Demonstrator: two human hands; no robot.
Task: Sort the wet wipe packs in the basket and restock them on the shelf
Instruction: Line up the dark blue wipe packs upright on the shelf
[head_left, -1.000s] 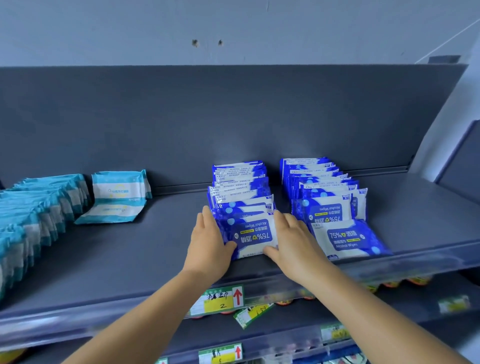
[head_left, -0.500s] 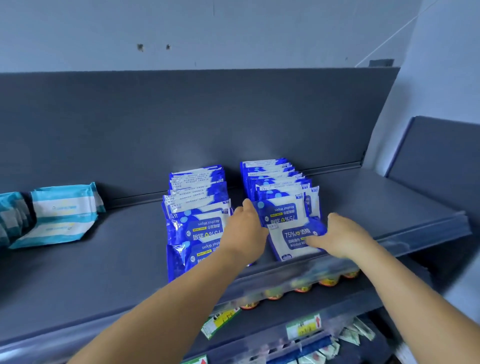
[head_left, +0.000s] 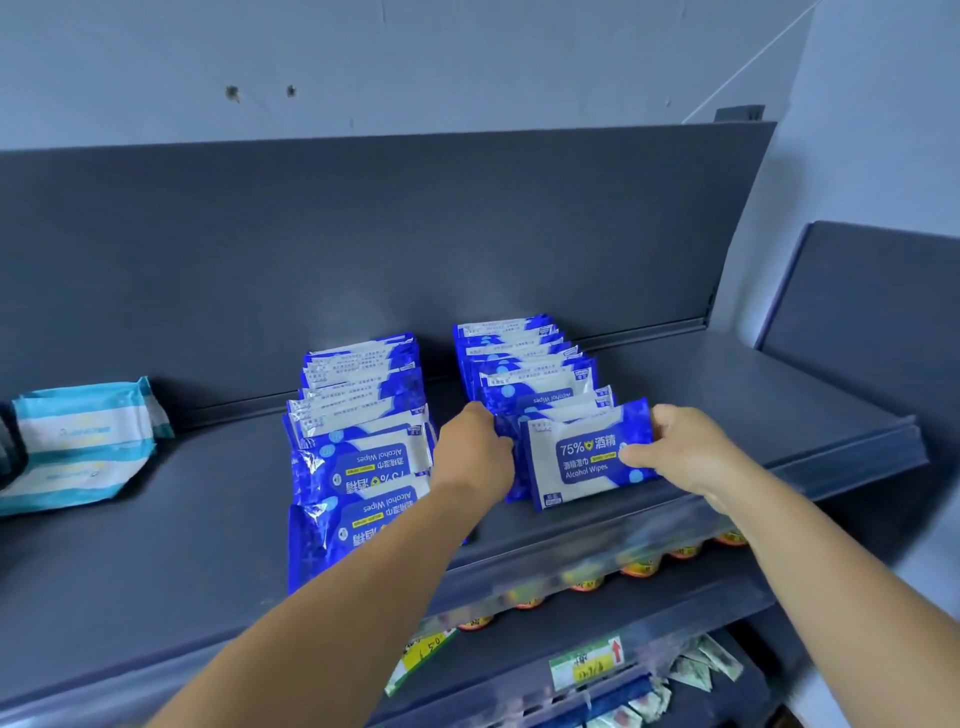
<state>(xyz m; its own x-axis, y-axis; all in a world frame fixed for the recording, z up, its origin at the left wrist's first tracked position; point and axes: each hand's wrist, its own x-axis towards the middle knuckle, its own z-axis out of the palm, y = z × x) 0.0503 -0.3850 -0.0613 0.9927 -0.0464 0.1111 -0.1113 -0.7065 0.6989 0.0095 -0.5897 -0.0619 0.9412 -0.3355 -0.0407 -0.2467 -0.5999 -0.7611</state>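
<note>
Change: front blue-and-white glossy plastic alcohol wipe pack (head_left: 587, 457) of the right row now stands tilted up, label upright and readable; half a second ago it lay flatter under the hands.
Right hand (head_left: 685, 449): grip closed on that pack's right edge, thumb on the front face, fingers behind.
Left hand (head_left: 475, 452): fingers curled at the pack's left edge and the packs behind it; whether it pinches or only presses, cannot tell.
Right row (head_left: 524, 364): same flat rectangular pouches, overlapped like shingles, running back toward the shelf's rear panel.
Left row (head_left: 358, 415): same packs, labels upside down, crinkled film catching light; front pack partly hidden by the left forearm.
Teal-and-white soft wipe packs (head_left: 83, 441): far left, well apart from the blue rows.
Dark grey matte metal shelf (head_left: 727, 405): flat deck, clear plastic price strip along the front lip.
Below: orange-topped containers (head_left: 636, 566), yellow-green price tags (head_left: 587, 665).
Room: pale painted wall (head_left: 467, 62), two small holes.
</note>
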